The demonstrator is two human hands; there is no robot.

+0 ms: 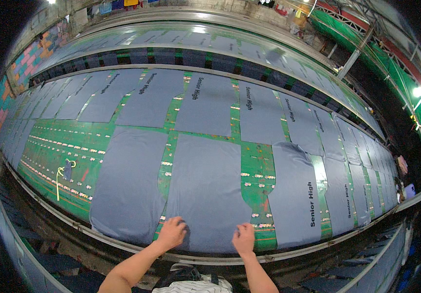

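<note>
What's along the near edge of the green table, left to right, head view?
Yellow cord → blank blue-grey fabric panel → panel under both hands, left hand then right hand pressed flat on it → printed panel → further printed panels.

Both hands, left hand [172,233] and right hand [244,239], rest on the near edge of a fabric panel [205,188] at lower centre of the frame, lying on the long tabletop [54,151]. More panels lie left, right and behind it in rows; a cord [63,175] lies at centre left.
</note>
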